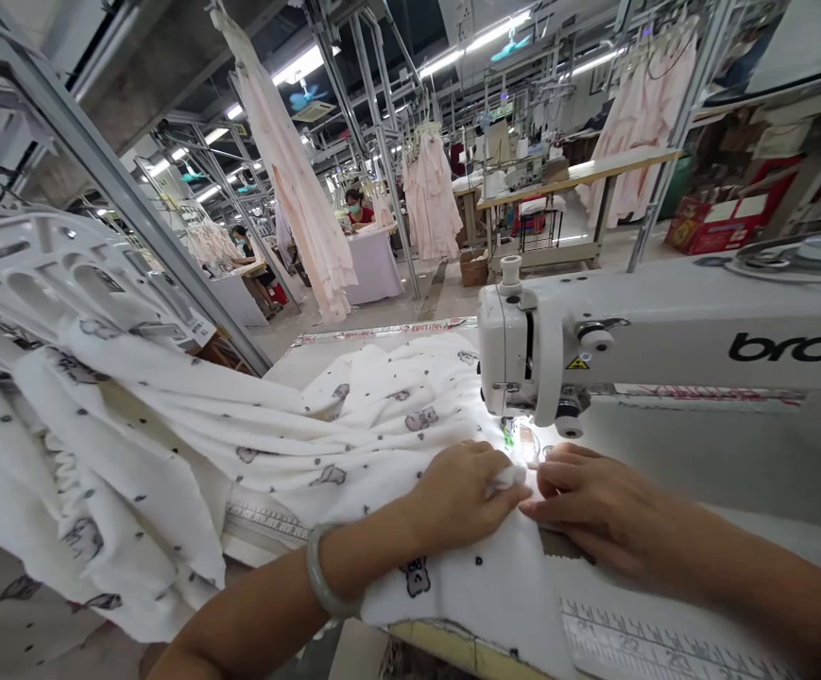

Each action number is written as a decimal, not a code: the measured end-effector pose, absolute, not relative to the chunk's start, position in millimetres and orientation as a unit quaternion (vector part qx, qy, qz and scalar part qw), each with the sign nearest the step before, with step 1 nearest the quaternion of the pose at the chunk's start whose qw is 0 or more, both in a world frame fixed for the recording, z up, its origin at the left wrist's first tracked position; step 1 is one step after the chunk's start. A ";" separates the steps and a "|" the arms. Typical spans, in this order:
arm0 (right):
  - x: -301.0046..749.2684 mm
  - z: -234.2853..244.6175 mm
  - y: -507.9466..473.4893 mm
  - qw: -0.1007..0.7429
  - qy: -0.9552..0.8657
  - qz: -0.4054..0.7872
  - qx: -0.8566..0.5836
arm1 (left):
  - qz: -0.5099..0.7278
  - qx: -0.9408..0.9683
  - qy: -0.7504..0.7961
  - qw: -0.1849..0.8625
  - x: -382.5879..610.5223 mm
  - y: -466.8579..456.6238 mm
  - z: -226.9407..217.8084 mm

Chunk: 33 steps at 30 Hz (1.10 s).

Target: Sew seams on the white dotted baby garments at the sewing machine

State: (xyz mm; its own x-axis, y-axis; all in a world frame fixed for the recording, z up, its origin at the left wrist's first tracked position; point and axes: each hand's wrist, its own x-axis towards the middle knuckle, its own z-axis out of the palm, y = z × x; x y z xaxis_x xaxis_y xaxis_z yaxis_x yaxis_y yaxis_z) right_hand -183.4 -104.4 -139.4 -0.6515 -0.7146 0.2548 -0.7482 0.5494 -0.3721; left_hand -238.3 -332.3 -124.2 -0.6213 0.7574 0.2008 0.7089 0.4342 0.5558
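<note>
White fabric printed with small grey bears and dots spreads over the sewing table and drapes off to the left. My left hand, with a pale bangle at the wrist, is closed on a bunched fold of it just in front of the needle area. Close by on the right, my right hand has its thumb and fingers pinched together at the fabric's edge. Above both hands stands the white head of a sewing machine, its lamp lighting the presser foot area brightly. The foot itself is partly washed out by glare.
A white plastic hanger rack with more printed fabric stands at the left beside a metal post. Measuring tapes run along the table's front. Beyond are pale pink garments, other worktables, a red box and seated people.
</note>
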 end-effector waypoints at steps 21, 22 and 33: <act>-180.1 -137.5 -106.0 0.006 -0.882 0.249 0.400 | -0.010 0.604 0.766 -0.220 -230.7 -341.7 -144.7; -179.9 -136.9 -105.8 0.008 -0.882 0.248 0.400 | 0.005 0.612 0.761 -0.216 -232.0 -342.9 -143.8; -189.5 -155.9 -101.4 0.135 -0.887 0.219 0.384 | 0.044 0.627 0.768 -0.124 -237.8 -353.6 -145.5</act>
